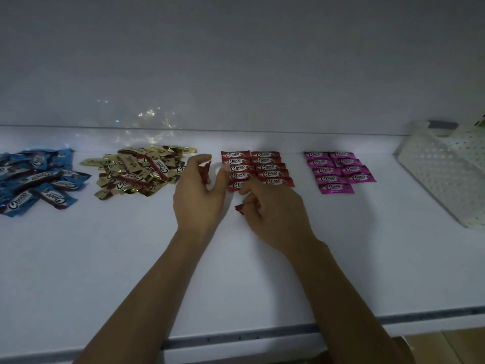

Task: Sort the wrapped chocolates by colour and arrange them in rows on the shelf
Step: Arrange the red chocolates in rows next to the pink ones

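Left hand [199, 200] pinches red chocolate [204, 170]; right hand [275, 214] seemingly grips red wrapper [239, 208], covering red rows [270, 166]; basket [441, 179] right.

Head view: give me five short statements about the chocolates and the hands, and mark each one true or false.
1. The pink chocolates lie in tidy rows. True.
2. The gold chocolates are set out in rows. False: they lie in a loose heap.
3. The left hand holds a red chocolate. True.
4. The blue chocolates lie to the right of the pink ones. False: they are heaped at the far left of the shelf.
5. The right hand holds a gold chocolate. False: it pinches a second red chocolate.
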A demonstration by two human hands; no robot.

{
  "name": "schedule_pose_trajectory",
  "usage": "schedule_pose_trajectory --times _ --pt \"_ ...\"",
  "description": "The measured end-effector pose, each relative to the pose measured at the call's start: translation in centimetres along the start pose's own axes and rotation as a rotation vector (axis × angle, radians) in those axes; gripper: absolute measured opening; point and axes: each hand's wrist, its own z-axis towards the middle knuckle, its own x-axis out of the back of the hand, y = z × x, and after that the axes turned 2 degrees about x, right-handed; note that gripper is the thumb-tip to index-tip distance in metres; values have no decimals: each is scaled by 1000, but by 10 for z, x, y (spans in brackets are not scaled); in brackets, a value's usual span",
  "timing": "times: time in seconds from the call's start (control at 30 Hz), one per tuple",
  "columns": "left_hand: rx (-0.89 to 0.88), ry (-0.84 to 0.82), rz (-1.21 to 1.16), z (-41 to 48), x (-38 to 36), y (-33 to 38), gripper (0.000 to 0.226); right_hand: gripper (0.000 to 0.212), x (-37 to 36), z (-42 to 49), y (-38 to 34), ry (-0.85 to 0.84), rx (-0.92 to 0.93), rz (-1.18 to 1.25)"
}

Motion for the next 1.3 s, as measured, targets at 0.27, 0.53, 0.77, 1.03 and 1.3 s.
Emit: schedule_pose_trajectory --times 0.27,0.53,0.77,1.03,1.3 --pt "-31 -10 -19 4 -3 -3 35 37 -11 -3 8 -107 -19 122" --pt "-357 -250 -32 -14 0 5 56 8 5 14 1 104 -324 807" --pt "-623 -261 364 -11 -10 -8 61 9 33 8 33 255 -557 786" --pt "-761 -347 562 -7 -13 -16 45 20 26 -18 64 243 -585 258" --pt "-665 -413 561 -8 -10 -11 46 16 17 -29 48 147 -109 -67"
